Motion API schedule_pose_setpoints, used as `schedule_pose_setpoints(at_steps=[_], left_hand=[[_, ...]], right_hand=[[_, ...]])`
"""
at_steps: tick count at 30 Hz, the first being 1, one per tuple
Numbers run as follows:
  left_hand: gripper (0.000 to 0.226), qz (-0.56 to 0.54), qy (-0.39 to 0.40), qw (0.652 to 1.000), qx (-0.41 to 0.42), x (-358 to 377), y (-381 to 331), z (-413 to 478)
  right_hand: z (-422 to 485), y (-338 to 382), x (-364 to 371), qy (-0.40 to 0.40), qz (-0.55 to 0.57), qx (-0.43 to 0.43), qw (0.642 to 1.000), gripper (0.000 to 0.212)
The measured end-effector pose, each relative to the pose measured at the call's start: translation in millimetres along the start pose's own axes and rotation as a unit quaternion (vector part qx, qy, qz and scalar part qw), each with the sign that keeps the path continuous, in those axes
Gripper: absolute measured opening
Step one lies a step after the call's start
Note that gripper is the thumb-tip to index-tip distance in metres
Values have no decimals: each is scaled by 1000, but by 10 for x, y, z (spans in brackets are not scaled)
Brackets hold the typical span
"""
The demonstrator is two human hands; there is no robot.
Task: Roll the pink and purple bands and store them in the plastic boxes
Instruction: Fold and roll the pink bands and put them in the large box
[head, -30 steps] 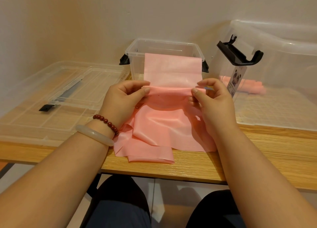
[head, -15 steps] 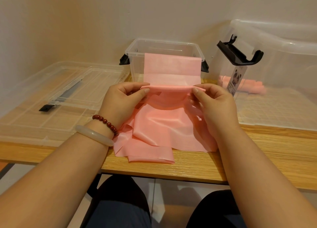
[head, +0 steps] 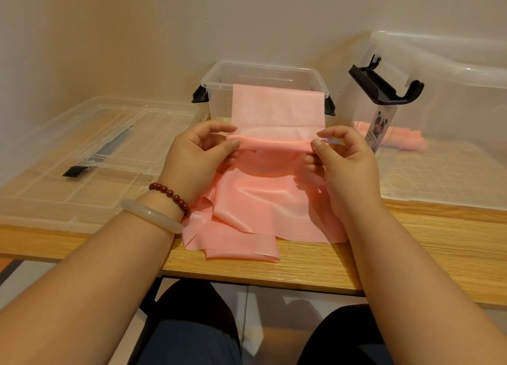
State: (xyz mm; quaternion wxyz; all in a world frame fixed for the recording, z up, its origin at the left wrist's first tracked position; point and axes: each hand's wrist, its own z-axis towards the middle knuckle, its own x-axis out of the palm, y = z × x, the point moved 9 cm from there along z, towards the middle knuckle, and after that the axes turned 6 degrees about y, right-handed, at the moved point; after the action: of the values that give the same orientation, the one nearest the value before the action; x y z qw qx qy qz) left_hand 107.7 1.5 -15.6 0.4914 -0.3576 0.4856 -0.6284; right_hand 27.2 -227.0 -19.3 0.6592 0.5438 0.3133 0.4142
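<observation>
Both hands, left hand (head: 200, 156) and right hand (head: 344, 159), pinch the pink band (head: 274, 145); uneven fingers could skew the roll.

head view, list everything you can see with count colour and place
pink band: one, pink, draped from small box rim to table
small box: one, clear, black latches, back centre
large box: one, clear, right
pink rolls: count unclear, pink, inside large box
lids: two, clear, stacked at left
table: one, wood, underneath
bracelets: two, dark red beads and pale bangle, left wrist
hands: two, left hand and right hand pinching the band's fold
</observation>
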Motion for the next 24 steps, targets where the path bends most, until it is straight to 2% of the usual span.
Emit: schedule_pose_setpoints(at_steps=[3,8,11,19,22,24], left_hand=[[14,-12,-6,1000,-5,-8,15,2],[18,6,-1,1000,-17,-4,40,8],[18,7,2,1000,-14,-6,57,19],[13,-8,5,1000,-13,9,55,3],[17,6,-2,1000,-5,-8,44,9],[21,22,3,1000,6,-4,24,17]], right_hand=[[-7,-21,-13,1,4,12,1000,5],[9,-12,-39,19,-43,5,999,19],[9,-5,-51,9,-43,-1,999,9],[-5,-39,-31,3,2,20,1000,4],[1,-9,-25,4,-9,2,1000,15],[2,-4,-10,12,-16,1,1000,14]])
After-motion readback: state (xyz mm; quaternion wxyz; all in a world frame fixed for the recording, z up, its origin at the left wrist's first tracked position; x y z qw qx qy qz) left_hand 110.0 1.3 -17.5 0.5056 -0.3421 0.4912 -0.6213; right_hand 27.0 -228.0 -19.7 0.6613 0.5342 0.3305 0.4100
